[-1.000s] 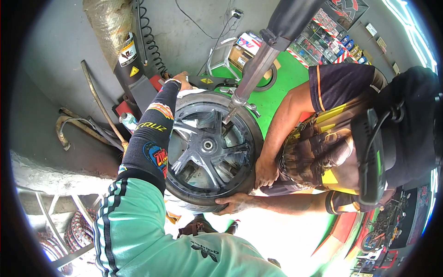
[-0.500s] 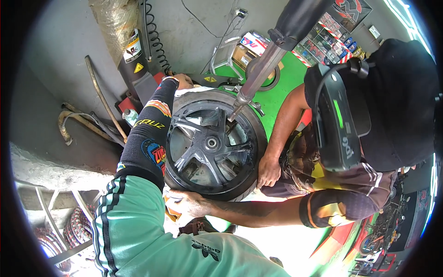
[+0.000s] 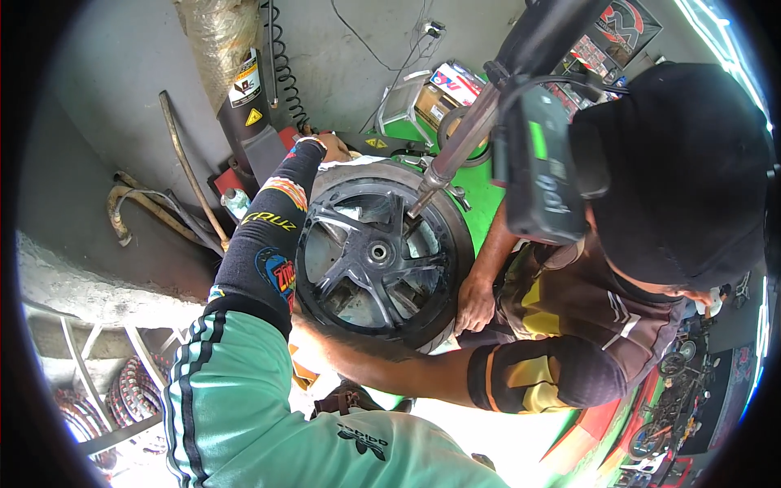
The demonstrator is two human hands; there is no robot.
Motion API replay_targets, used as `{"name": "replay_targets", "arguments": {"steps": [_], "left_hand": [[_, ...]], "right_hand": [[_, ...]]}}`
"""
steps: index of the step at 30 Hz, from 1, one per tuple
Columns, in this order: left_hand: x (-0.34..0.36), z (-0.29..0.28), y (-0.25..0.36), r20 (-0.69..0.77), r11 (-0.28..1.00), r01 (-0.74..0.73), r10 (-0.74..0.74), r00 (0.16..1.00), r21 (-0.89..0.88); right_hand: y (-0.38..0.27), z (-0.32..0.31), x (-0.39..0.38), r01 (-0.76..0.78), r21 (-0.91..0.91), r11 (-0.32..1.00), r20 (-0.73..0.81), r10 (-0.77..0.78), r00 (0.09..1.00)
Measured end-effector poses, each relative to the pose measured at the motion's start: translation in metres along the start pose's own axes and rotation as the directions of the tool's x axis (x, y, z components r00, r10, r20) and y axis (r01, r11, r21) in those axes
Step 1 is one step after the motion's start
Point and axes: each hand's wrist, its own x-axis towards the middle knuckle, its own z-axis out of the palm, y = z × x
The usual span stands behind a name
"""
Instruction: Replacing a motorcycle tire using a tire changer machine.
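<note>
In the head view, a black spoked wheel (image 3: 366, 258) is lying flat mid-frame with a tyre (image 3: 462, 244) around it; its support is hiding underneath. Left hand (image 3: 335, 149) is reaching past the wheel's far-left edge, looking partly curled beside a white cloth (image 3: 359, 161); can't tell how tightly it is closing or what it is holding. Right hand is falling out of view, grip can't be told. A metal post (image 3: 460, 142) is slanting down, its tip ending over the wheel's far-right part. Co-worker's hand (image 3: 474, 305) is sitting, fingers curling, at the tyre's near-right edge; the other forearm (image 3: 390, 370) is crossing the near edge, its hand hiding behind the patterned sleeve (image 3: 259, 237). Boxes (image 3: 446, 91) are sitting toward the green floor's (image 3: 482, 193) far edge.
</note>
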Motion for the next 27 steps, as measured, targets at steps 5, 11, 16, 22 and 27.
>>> {"name": "replay_targets", "arguments": {"steps": [5, 11, 16, 22, 27], "left_hand": [[0.010, 0.000, 0.007, 0.051, 0.968, 0.111, -0.125, 0.991, 0.225], [0.002, 0.003, 0.019, 0.014, 0.936, 0.125, -0.136, 0.991, 0.328], [-0.010, -0.001, 0.035, -0.015, 0.905, 0.259, -0.270, 0.963, 0.336], [-0.018, -0.002, 0.048, -0.047, 0.884, 0.331, -0.335, 0.941, 0.330], [-0.019, 0.003, 0.051, -0.127, 0.880, 0.269, -0.238, 0.963, 0.391]], "right_hand": [[-0.005, 0.001, 0.004, -0.013, -0.012, 1.000, 0.000, 0.013, 1.000], [-0.005, 0.002, 0.007, -0.009, -0.011, 1.000, 0.000, 0.009, 1.000], [0.002, -0.002, 0.006, 0.002, -0.007, 1.000, 0.002, -0.002, 1.000], [0.002, -0.005, 0.010, -0.002, -0.019, 1.000, 0.006, 0.002, 1.000], [0.003, -0.008, 0.012, 0.009, -0.026, 1.000, 0.010, -0.008, 1.000]]}}
